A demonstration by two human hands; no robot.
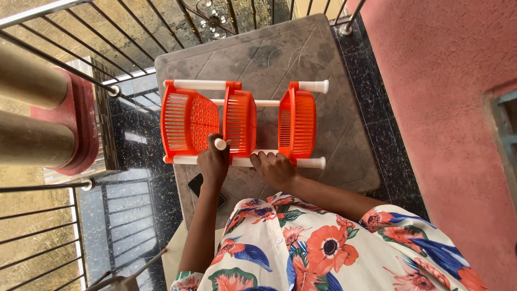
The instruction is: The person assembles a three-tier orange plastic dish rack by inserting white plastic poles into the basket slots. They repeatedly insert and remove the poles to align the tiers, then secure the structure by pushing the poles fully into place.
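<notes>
A: Starting at nine o'clock, what's there?

B: Two tan pillars point(32, 108) on a red base, with a black metal railing point(64, 59) running past them up towards eleven o'clock. Nothing there is touched.

A: And the middle?

B: A grey plastic table point(323, 59) carries an orange rack point(242, 121) lying on its side. Three slotted orange baskets stand on edge in a row, joined by white tubes: one tube along the twelve o'clock side, one thinner between them, one along the six o'clock side nearest the person.

A: The hands?

B: The left hand point(212, 161) is closed around a short white tube piece point(221, 144) at the near edge of the middle basket, its round end poking up above the fingers. Just to its right, the right hand point(274, 168) lies curled over the near white tube point(309, 162), fingers bent down on it between the middle and right baskets. A dark phone point(196, 184) lies on the table under the left wrist.

A: How far along does it look?

B: I judge it mostly assembled: all three baskets sit on the long tubes. The short piece in the left hand seems not yet seated, so at least that joint is left.

A: And at three o'clock?

B: Dark speckled floor tiles point(377, 124), then a pink wall point(447, 81).
</notes>
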